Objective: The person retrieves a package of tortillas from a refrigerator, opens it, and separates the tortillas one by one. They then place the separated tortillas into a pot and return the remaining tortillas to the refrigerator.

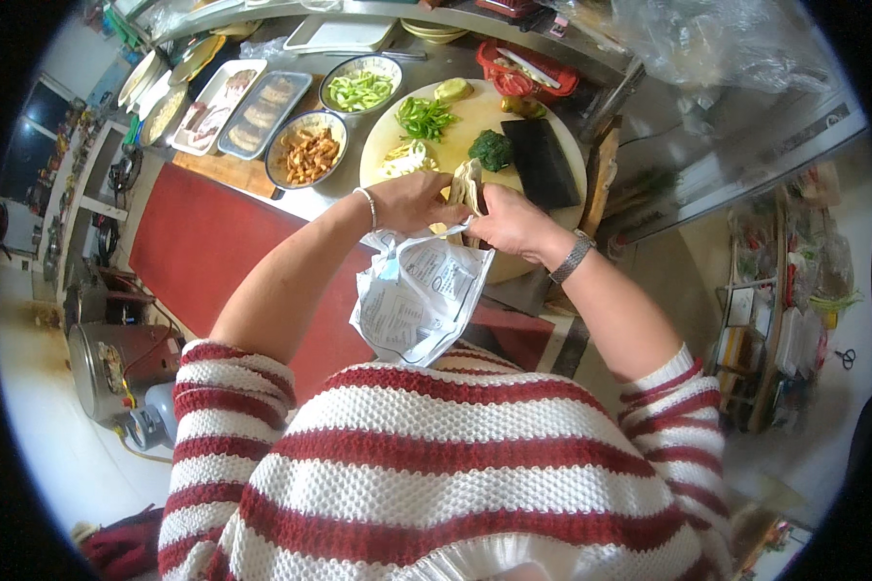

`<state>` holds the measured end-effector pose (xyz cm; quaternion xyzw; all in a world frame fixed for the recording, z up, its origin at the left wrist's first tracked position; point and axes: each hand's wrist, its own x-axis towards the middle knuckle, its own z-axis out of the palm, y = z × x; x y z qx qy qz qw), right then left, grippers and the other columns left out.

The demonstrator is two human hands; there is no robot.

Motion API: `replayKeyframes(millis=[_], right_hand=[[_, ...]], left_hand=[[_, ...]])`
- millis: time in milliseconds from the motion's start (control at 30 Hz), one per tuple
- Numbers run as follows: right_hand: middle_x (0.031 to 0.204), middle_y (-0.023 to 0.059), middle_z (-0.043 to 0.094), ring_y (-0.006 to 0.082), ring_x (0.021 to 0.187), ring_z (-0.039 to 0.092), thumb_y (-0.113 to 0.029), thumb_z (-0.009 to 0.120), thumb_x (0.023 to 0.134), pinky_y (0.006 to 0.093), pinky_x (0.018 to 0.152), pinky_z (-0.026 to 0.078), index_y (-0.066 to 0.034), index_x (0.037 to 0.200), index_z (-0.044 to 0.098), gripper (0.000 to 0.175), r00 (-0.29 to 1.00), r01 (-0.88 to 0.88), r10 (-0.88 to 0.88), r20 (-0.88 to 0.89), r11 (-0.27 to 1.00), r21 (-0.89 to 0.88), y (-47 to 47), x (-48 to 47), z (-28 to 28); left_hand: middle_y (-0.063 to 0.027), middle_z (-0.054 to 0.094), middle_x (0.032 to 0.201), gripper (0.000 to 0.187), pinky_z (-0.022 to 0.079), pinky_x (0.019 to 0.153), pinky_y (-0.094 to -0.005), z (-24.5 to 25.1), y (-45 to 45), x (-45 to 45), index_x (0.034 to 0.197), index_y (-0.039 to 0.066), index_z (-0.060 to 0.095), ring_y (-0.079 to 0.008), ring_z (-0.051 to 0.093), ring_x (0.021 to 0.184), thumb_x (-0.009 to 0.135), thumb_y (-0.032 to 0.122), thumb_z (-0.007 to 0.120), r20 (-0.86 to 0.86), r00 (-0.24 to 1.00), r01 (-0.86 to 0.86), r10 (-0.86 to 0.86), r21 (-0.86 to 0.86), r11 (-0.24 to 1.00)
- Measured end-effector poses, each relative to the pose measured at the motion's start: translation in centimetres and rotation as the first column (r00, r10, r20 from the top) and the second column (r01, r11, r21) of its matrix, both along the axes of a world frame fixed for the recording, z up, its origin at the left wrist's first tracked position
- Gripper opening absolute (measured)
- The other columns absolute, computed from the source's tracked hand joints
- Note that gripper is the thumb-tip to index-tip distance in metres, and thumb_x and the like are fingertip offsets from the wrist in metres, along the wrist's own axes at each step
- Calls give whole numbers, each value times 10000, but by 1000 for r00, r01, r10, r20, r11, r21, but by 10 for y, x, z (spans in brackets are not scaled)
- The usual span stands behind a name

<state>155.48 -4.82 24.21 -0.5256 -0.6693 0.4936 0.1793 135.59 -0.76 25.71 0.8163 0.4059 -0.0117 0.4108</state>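
Both hands meet at the near edge of a round cutting board [472, 109]. Pale, flat, folded pieces of food [466, 181] stand between my left hand [418, 202] and my right hand [514, 221]; their exact kind is unclear. A white printed plastic bag [421, 298] hangs below, its upper edge at my fingers. On the board lie sliced green peppers [425, 118], pale shreds [409, 160], a broccoli floret [491, 149], a pale green vegetable piece [453, 90] and a black-bladed cleaver or dark flat sheet [541, 163]; I cannot tell which.
Left of the board are a bowl of browned pieces [307, 152], a bowl of green slices [362, 86], a tray of patties [264, 115] and a meat tray [216, 109]. A red basket [570, 80] is behind the board. A metal shelf edge [436, 16] crosses the back.
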Motion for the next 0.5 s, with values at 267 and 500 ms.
replayKeyframes(millis=[267, 500], right_hand=[[1004, 271, 674, 392, 974, 663, -151, 648, 809, 439, 844, 508, 16, 1052, 652, 295, 1000, -29, 29, 2, 997, 75, 2, -7, -4], [984, 267, 678, 389, 953, 667, -153, 646, 814, 440, 818, 511, 14, 1037, 658, 279, 998, -50, 53, -32, 993, 103, 1, -5, -4]], left_hand=[[-227, 665, 820, 477, 507, 711, -418, -16, 1, -1, 996, -72, 585, -321, 659, 779, 876, 379, 683, 132, 991, -40, 26, 104, 994], [-231, 665, 805, 444, 514, 704, -415, -22, -2, -2, 951, -67, 597, -337, 665, 775, 863, 358, 692, 186, 980, -87, 72, 71, 994]])
